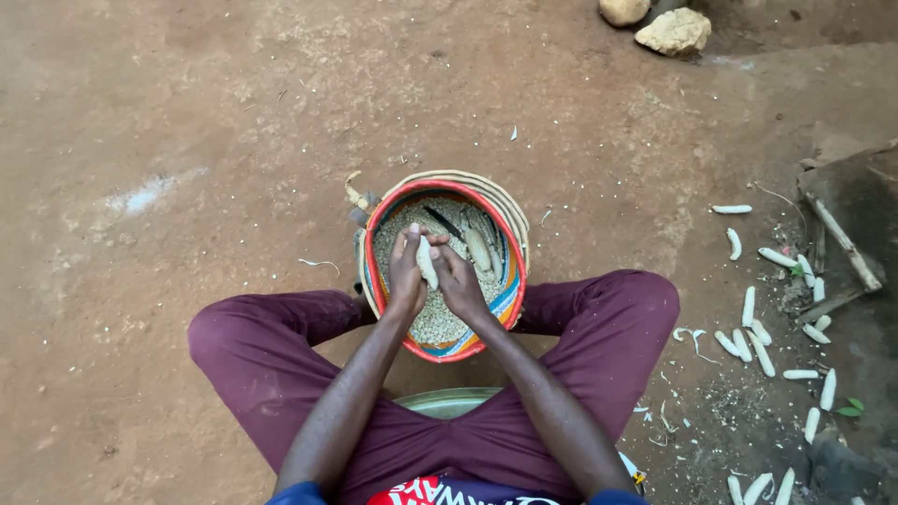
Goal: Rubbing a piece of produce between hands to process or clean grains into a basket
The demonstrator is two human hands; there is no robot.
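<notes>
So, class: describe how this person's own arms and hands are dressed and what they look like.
Both forearms are bare. The left hand and right hand wear no gloves; no rings or watch show. Short blue sleeve edges appear at the bottom of the view.

Just one view here, a head cam looking almost straight down from sitting height. It faces the dirt ground (187, 140) ahead, with the wearer's forearms and crossed legs (281, 346) filling the near edge. Pretty close in, nothing shared with another view.
</notes>
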